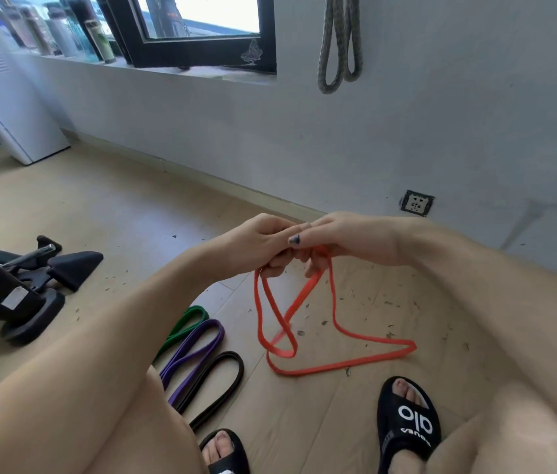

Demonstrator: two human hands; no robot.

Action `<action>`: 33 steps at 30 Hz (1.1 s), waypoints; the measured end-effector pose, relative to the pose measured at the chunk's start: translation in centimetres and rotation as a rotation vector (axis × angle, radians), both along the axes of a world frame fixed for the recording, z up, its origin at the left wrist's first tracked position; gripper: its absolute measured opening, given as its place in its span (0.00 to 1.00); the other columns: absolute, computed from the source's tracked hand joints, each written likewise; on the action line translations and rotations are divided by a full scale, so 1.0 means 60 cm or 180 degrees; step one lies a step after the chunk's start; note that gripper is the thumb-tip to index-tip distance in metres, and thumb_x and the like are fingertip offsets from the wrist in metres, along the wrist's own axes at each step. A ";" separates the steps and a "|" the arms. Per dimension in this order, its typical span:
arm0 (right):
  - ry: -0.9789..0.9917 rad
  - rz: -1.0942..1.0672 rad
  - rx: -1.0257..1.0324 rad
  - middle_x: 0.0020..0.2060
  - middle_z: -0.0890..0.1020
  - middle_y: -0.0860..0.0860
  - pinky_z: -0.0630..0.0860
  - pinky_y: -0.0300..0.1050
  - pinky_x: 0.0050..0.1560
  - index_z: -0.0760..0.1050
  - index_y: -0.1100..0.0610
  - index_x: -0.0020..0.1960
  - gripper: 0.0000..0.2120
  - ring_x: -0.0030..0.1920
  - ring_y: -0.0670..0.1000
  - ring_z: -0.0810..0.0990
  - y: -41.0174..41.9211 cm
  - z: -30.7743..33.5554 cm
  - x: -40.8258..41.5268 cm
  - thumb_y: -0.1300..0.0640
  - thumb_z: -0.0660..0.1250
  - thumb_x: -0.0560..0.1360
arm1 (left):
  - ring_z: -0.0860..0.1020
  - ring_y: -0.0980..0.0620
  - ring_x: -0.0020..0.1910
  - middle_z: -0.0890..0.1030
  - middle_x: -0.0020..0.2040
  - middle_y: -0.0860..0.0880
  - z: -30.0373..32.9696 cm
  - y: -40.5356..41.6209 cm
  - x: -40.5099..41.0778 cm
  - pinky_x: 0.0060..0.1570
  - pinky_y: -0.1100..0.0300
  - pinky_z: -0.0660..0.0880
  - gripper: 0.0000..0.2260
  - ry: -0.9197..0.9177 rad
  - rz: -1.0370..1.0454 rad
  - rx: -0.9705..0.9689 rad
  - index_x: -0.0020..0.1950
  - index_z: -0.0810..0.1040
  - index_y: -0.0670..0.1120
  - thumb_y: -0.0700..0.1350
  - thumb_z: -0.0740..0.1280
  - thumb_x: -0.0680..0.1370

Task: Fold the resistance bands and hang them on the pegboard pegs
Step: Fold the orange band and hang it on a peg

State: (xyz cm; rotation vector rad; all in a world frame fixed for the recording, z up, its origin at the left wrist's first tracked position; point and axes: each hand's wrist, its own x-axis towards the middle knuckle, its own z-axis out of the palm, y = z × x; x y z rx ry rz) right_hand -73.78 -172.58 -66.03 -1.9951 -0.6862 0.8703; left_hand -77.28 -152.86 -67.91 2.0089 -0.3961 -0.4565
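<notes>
My left hand (259, 244) and my right hand (345, 239) meet in front of me, fingers curled, both gripping the top of a thin orange resistance band (335, 323). Its strands hang down, cross once and trail in a long loop over the wooden floor. Three more bands lie side by side on the floor to the left: green (186, 325), purple (195, 350) and black (217, 381). A grey-green band (338, 42) hangs folded on the wall at the top; its peg is out of frame.
My feet in black slides (407, 425) stand below the orange band. Black exercise equipment (31, 278) sits on the floor at left. A wall socket (417, 202) is low on the wall, and a window sill with bottles (65, 32) at upper left.
</notes>
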 end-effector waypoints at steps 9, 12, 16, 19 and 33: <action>-0.0512 -0.0363 0.0138 0.28 0.70 0.48 0.71 0.39 0.31 0.82 0.61 0.45 0.09 0.29 0.46 0.67 -0.043 0.025 0.014 0.55 0.72 0.78 | 0.68 0.48 0.33 0.69 0.35 0.45 -0.003 0.054 0.005 0.37 0.61 0.72 0.21 -0.0171 0.0135 0.0140 0.41 0.75 0.43 0.58 0.59 0.83; -0.0519 -0.0506 0.0083 0.28 0.69 0.49 0.62 0.41 0.29 0.83 0.59 0.44 0.09 0.28 0.47 0.64 -0.059 0.026 0.022 0.54 0.73 0.77 | 0.67 0.50 0.34 0.70 0.35 0.46 -0.013 0.078 0.011 0.37 0.61 0.69 0.21 -0.0179 0.0335 0.0389 0.42 0.76 0.43 0.57 0.58 0.85; -0.0433 -0.0615 0.0014 0.29 0.70 0.49 0.58 0.41 0.28 0.84 0.61 0.46 0.11 0.28 0.46 0.62 -0.083 0.028 0.028 0.52 0.72 0.78 | 0.66 0.53 0.32 0.70 0.33 0.50 -0.026 0.112 0.013 0.36 0.60 0.66 0.23 -0.0099 0.0673 0.0528 0.41 0.76 0.43 0.58 0.57 0.85; -0.0401 -0.0570 0.0007 0.29 0.70 0.49 0.59 0.41 0.28 0.83 0.61 0.45 0.14 0.27 0.47 0.63 -0.076 0.026 0.021 0.50 0.71 0.79 | 0.68 0.54 0.32 0.73 0.34 0.51 -0.035 0.108 0.008 0.38 0.60 0.68 0.24 0.0025 0.0543 0.0744 0.42 0.76 0.45 0.62 0.56 0.84; -0.0747 -0.0112 -0.0169 0.29 0.76 0.47 0.68 0.40 0.30 0.84 0.57 0.45 0.14 0.28 0.46 0.70 -0.008 0.015 -0.004 0.49 0.68 0.81 | 0.82 0.58 0.49 0.85 0.48 0.58 -0.032 0.027 0.004 0.53 0.63 0.75 0.04 -0.0481 -0.0085 0.0127 0.56 0.81 0.47 0.39 0.69 0.82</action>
